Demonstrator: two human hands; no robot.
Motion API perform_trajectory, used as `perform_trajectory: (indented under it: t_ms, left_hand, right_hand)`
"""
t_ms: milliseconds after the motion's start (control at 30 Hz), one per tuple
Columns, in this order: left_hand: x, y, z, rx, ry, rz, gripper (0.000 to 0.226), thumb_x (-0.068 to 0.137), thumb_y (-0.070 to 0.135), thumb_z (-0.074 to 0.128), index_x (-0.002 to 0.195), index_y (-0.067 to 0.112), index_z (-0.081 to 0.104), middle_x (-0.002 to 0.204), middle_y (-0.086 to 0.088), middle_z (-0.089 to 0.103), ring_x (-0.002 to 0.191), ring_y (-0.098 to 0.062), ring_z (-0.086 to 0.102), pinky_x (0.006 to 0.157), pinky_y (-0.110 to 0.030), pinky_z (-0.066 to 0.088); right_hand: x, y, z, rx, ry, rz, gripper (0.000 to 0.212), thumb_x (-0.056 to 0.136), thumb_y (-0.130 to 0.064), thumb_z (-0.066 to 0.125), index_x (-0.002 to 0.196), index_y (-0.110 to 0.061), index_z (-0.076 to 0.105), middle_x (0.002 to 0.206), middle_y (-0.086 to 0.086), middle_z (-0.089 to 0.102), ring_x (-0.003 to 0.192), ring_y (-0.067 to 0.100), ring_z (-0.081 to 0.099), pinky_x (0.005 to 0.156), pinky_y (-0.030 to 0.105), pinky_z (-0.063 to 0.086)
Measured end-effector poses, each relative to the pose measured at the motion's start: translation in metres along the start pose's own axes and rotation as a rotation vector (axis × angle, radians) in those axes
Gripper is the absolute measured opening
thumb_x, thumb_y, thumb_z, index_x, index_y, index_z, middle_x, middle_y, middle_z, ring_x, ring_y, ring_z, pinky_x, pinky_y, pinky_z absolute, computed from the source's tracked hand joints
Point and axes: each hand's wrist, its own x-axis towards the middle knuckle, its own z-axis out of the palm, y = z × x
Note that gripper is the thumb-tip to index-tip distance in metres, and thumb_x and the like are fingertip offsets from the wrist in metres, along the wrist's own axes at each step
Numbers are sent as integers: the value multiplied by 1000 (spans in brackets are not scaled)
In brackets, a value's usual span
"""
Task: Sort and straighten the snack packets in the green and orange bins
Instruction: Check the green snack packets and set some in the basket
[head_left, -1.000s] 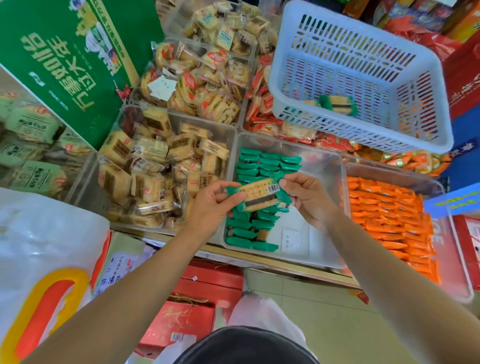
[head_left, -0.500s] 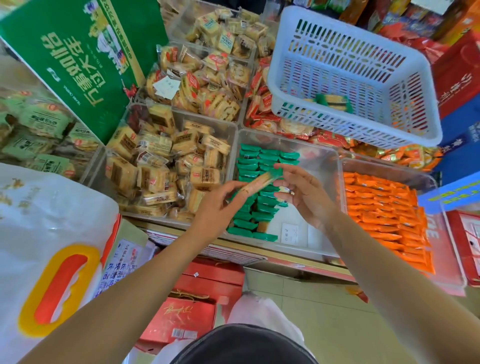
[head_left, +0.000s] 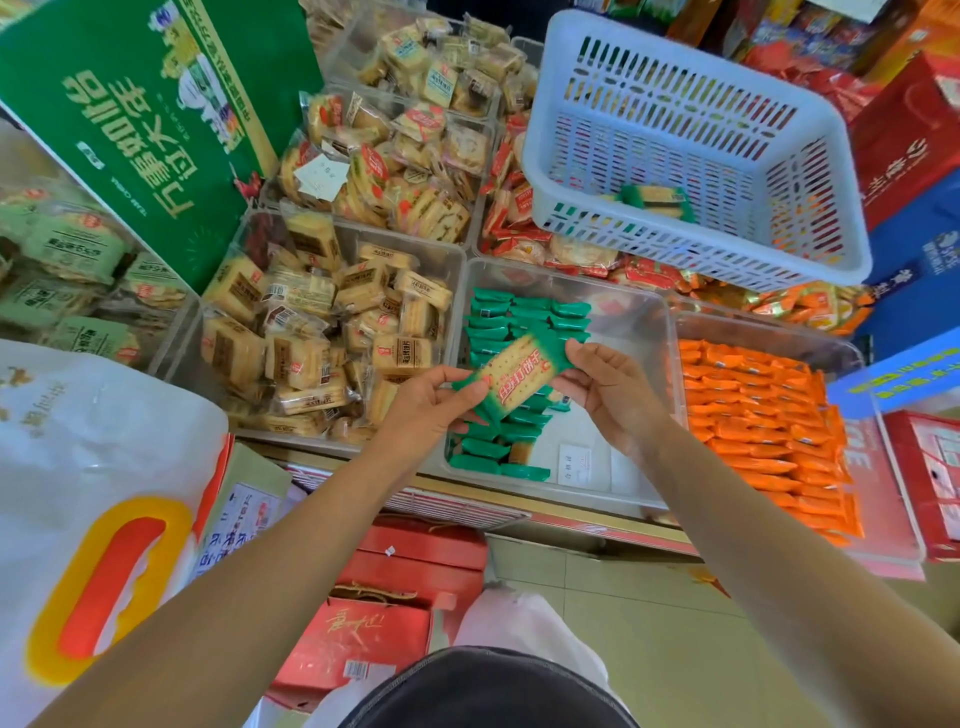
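Held green packet tilted over clear bin, left grip pinched on one end, right grip pinched on the other

A green-edged cracker packet with red lettering hangs face up and tilted over the clear bin, pinched at either end by the left hand and right hand. Beneath it, green packets stand on edge along the bin's left side. In the neighbouring bin, orange packets lie in tidy rows.
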Motion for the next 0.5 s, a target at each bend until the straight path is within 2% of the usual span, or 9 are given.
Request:
perform_trajectory:
  t_ms: [100, 167, 233, 267, 367, 433, 500]
  left_hand:
    - [3, -4, 2, 160, 65, 133, 12, 90, 15, 68, 96, 14, 58, 96, 1, 73, 87, -11, 67, 67, -25, 55]
    - [6, -7, 2, 365, 108, 280, 15, 87, 19, 73, 93, 18, 59, 101, 5, 70, 91, -6, 64, 70, -27, 54]
    - [11, -10, 2, 583, 133, 434, 18, 84, 19, 77, 94, 19, 62, 103, 9, 69, 92, -5, 63, 74, -30, 54]
    - [14, -11, 3, 699, 133, 514, 21, 81, 19, 78, 96, 18, 63, 106, 8, 69, 95, -8, 63, 77, -35, 54]
    - [24, -12, 6, 956, 130, 669, 30, 74, 16, 82, 97, 16, 62, 112, 5, 67, 102, -16, 59, 82, -40, 51]
    - [32, -11, 8, 1045, 125, 681, 34, 74, 15, 82, 102, 16, 62, 120, 3, 63, 110, -18, 55, 87, -40, 49]
    - [44, -12, 9, 1122, 111, 634, 39, 79, 18, 77, 114, 15, 61, 133, -2, 56, 121, -22, 49, 98, -41, 41]
  right_hand:
    - [5, -1, 1, -167, 98, 91, 22, 96, -28, 58, 100, -6, 59, 97, 13, 63, 85, 21, 64, 63, 22, 57]
    - [8, -3, 3, -183, 81, 226, 40, 91, -47, 59, 105, -9, 57, 94, 13, 61, 80, 22, 63, 61, 27, 57]
    - [10, -7, 5, -156, 15, 290, 53, 80, -55, 63, 105, -8, 59, 92, 15, 67, 78, 23, 69, 62, 28, 58]
    - [13, -8, 4, -152, -7, 285, 50, 80, -50, 65, 105, -7, 61, 93, 16, 69, 78, 23, 71, 62, 27, 58]
    - [22, -12, 0, -109, 13, 231, 16, 90, -15, 65, 103, -5, 63, 98, 16, 69, 74, 19, 71, 61, 22, 57]
    - [32, -13, -6, -73, 53, 192, 13, 90, -1, 62, 103, -4, 63, 97, 14, 69, 73, 19, 71, 61, 23, 59]
    - [45, -15, -13, -94, 85, 123, 17, 89, 4, 62, 103, -5, 62, 98, 13, 70, 80, 20, 71, 69, 26, 61]
